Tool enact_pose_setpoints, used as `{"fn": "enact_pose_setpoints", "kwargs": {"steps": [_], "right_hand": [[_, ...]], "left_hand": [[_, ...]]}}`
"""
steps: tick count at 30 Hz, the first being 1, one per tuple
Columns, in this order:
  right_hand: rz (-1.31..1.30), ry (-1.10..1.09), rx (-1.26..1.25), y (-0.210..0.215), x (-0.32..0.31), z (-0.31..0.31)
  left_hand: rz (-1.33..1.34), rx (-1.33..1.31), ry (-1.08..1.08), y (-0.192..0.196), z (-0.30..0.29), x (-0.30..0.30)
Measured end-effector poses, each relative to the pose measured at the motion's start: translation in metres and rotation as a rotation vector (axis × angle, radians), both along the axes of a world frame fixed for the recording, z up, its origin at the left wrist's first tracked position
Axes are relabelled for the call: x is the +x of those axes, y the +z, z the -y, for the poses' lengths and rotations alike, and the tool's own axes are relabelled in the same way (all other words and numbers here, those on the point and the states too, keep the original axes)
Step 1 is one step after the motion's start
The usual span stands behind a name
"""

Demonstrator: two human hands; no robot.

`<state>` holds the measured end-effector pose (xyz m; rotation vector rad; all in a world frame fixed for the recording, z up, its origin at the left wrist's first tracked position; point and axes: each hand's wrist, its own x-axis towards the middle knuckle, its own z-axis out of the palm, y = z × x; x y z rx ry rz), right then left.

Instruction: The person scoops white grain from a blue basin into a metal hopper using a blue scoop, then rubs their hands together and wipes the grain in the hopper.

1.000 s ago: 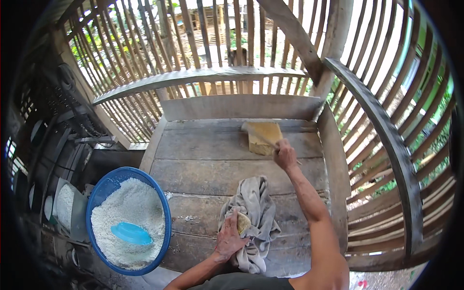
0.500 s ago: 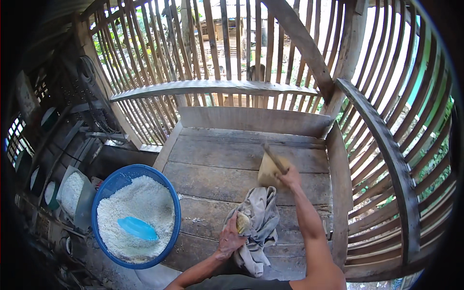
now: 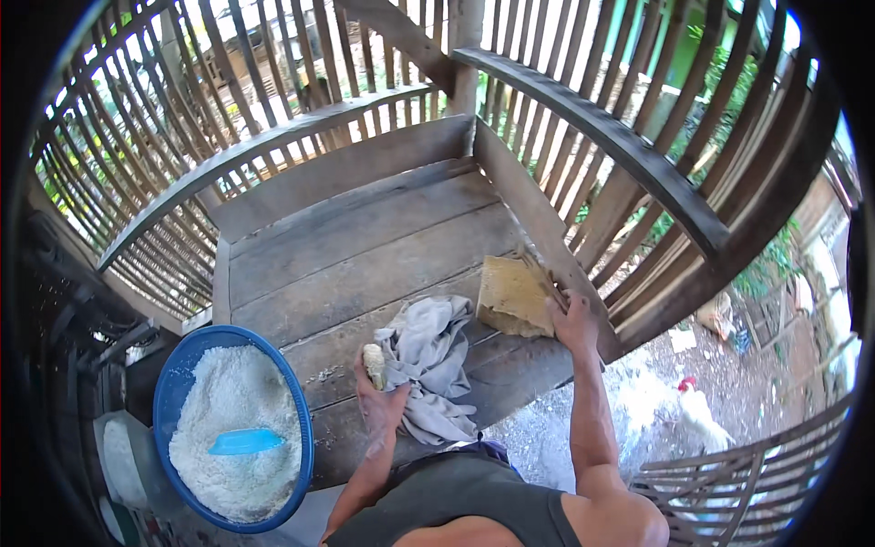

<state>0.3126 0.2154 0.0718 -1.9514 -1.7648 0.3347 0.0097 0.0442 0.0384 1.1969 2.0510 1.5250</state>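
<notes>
Grey cloth [image 3: 430, 351] lies beside the pale lump [image 3: 374, 361] my left grip [image 3: 380, 403] holds; my right grip [image 3: 574, 324] clasps a stick-like tool [image 3: 539, 273] beside the yellowish block [image 3: 509, 296] on the wooden surface [image 3: 337, 269].

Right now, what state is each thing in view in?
Blue basin: partly filled with white grains
Light-blue dish: resting on the grains
Grey cloth: crumpled
Pale lump: held in the left hand
Yellowish block: flat-topped, rough-sided, by the right hand
Planks: worn, with scattered white bits

Worktop [image 3: 337, 264]: cloth [image 3: 424, 365] by near edge; block [image 3: 513, 292] at right edge; basin [image 3: 168, 392] at near left corner, dish [image 3: 246, 442] inside basin.
</notes>
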Motion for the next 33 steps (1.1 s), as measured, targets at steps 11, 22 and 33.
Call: {"fn": "enact_pose_setpoints", "kwargs": {"steps": [11,22,33], "right_hand": [[0.410,0.052,0.240,-0.072,0.024,-0.002],[-0.029,0.160,0.095,-0.051,-0.081,0.009],[-1.277,0.370,-0.054,-0.035,-0.085,0.303]], "left_hand": [[0.090,0.111,-0.088,-0.005,0.067,-0.017],[0.175,0.197,0.015,0.017,0.093,-0.017],[0.311,0.016,-0.524,0.039,0.105,0.080]]}}
